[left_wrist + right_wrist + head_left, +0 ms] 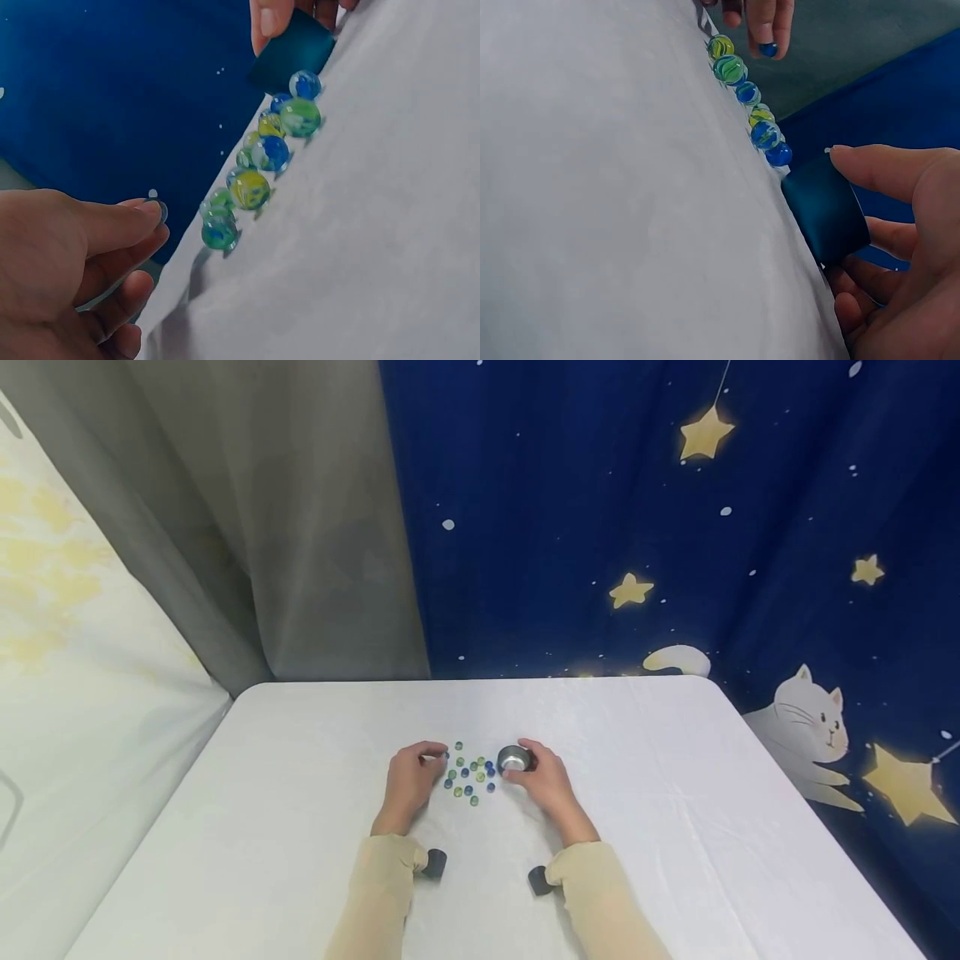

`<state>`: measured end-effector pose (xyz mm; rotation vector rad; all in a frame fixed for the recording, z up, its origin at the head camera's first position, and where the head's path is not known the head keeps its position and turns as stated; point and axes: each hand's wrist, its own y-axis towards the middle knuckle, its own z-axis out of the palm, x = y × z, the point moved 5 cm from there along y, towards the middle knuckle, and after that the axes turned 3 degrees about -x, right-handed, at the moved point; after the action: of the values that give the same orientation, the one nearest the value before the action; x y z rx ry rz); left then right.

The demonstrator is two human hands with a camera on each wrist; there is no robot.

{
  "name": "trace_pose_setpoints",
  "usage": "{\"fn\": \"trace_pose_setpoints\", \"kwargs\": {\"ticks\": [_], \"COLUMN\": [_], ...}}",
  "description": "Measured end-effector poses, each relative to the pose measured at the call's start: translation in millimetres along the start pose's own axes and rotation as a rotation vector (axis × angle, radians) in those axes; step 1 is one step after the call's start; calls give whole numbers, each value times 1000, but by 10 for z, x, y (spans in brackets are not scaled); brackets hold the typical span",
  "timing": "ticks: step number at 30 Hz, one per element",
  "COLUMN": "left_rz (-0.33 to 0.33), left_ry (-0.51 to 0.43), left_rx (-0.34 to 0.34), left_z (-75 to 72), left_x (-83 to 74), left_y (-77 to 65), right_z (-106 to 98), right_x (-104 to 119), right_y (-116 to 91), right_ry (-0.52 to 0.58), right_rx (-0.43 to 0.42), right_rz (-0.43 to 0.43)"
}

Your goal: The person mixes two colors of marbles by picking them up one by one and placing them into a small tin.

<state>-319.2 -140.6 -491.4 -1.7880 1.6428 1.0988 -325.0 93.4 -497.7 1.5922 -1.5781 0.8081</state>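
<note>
In the head view, a white surface [637,810] occupies the lower half of the frame, with loose glass marbles [465,772] grouped on it slightly below the centre, between the two hands. The marbles are blue, green and yellow, and lie close together without forming a regular row. The left hand [408,781], left of the group, pinches a single blue marble [163,213] between thumb and index finger; in the left wrist view this marble sits at the left, apart from the loose ones. The right hand [551,785], right of the group, grips a small metal cup [825,214] by its side, thumb on the near side and fingers around the far side. The cup opening faces up toward the head camera, and its bright inner base is visible; whether the cup rests on the surface cannot be told. The nearest loose marbles lie just beside the cup wall. Beige sleeves [378,893] cover both forearms, and a black device [435,864] is located at each wrist. Behind the surface, a grey curtain [330,527] hangs at upper left and a dark blue curtain [540,527] with yellow stars at upper right.
</note>
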Motion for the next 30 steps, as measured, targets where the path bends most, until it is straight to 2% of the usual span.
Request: {"fn": "trace_pose_setpoints", "kwargs": {"ticks": [11, 17, 22, 26, 30], "left_rz": [51, 33, 52, 44, 7], "left_ry": [-61, -94, -122, -146, -153], "left_rx": [-41, -40, -44, -82, -126], "left_z": [-4, 25, 72, 103, 107], "left_x": [-201, -280, -335, -380, -432], "left_y": [-21, -40, -46, -58, -99], "right_z": [-25, -38, -37, -41, -61], "right_x": [-16, -28, -49, -46, -31], "right_y": [-12, -7, 16, 29, 7], "right_ry": [26, 25, 23, 26, 25], "right_rx": [29, 37, 44, 44, 49], "right_rz": [-13, -17, -2, -1, -2]}}
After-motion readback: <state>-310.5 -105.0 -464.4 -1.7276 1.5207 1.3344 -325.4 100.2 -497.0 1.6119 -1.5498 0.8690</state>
